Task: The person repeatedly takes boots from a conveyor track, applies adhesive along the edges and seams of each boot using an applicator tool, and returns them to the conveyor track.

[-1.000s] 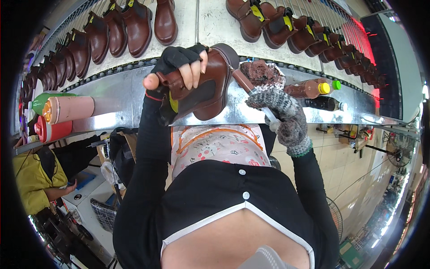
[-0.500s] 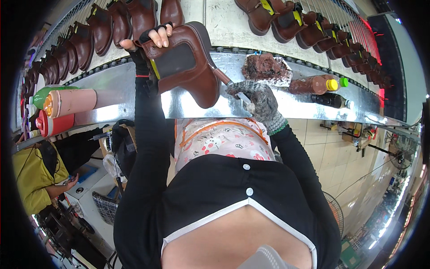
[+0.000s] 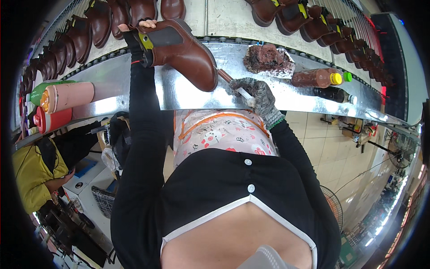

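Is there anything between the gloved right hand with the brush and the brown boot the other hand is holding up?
Nothing visible. The right hand holds the brush with its tip at the boot, which the left hand holds above the metal shelf. The stained rag lies off to the side.

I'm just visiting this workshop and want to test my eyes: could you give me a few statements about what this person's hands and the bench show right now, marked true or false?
1. The left hand holds a brown boot by its top. True.
2. The right hand is bare. False: it wears a grey knitted glove.
3. The right hand grips a thin tool that points toward the boot's toe. True.
4. The stained brown rag is draped over the boot. False: it lies apart on the metal shelf.
5. Rows of brown boots stand on the line beyond the shelf. True.
6. The brown bottle stands upright. False: it lies on its side.
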A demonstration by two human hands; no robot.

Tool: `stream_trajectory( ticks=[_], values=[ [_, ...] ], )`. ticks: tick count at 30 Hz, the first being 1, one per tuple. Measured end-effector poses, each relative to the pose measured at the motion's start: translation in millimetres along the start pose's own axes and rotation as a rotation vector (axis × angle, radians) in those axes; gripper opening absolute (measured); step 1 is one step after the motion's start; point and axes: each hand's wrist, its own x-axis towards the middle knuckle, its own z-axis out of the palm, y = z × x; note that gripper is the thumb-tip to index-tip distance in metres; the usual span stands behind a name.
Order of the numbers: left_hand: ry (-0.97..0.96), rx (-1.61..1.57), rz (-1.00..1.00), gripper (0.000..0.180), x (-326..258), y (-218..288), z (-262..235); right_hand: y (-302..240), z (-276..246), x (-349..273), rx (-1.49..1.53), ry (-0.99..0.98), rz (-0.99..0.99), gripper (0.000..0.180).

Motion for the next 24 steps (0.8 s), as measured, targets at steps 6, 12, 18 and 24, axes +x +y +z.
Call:
stream_trajectory(
  ticks=[6,12,18,24],
  values=[
    [0.443,0.497,-0.009,0.093,1.0,2.4,4.9,23.2,1.4,-6.0,0.514,0.068,0.175,0.057],
    [0.792,0.369,-0.072,0.081,9.0,-4.7,35.4,35.1,-0.3,-7.9,0.718,0.099,0.243,0.084],
    [0.969,0.413,0.028,0.071,17.3,-25.1,48.8,33.0,-3.3,-11.9,0.787,0.203,0.297,0.085],
    [0.859,1.3,0.013,0.06,-4.8,-23.7,62.0,19.0,5.1,-14.7,0.838,0.364,0.335,0.085]
  ],
)
